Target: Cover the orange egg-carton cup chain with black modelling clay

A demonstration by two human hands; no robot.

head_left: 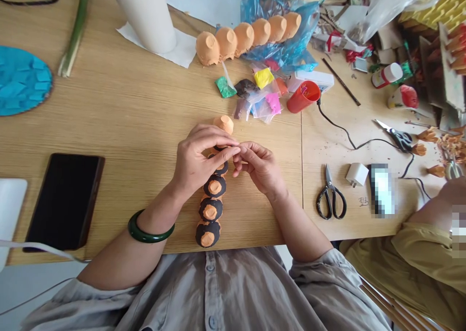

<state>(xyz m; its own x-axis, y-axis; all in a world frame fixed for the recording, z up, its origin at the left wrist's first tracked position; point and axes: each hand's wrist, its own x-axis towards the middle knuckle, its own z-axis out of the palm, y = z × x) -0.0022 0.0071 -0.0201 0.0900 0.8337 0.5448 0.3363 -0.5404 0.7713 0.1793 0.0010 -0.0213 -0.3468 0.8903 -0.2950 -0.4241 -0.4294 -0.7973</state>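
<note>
My left hand point(204, 158) and my right hand point(260, 166) meet fingertip to fingertip, pinched together. Whatever lies between them is too small to make out. Under my hands, a row of egg-carton cups point(211, 209) stretches away from the table's front edge. The nearer cups are orange with black rings around their tops, while the far end cup point(224, 124) is plain orange. My fingers cover part of the row. Beyond it lie small bags of coloured clay point(264, 78), among them green, yellow, pink and black.
A second orange egg-carton row point(243, 37) rests by a blue plastic bag point(302, 42). Nearby stand a red cup point(304, 97) and a white cylinder point(145, 15). Scissors point(329, 192) lie right, a black tablet point(64, 201) left. A co-worker's arm point(437, 205) is at far right.
</note>
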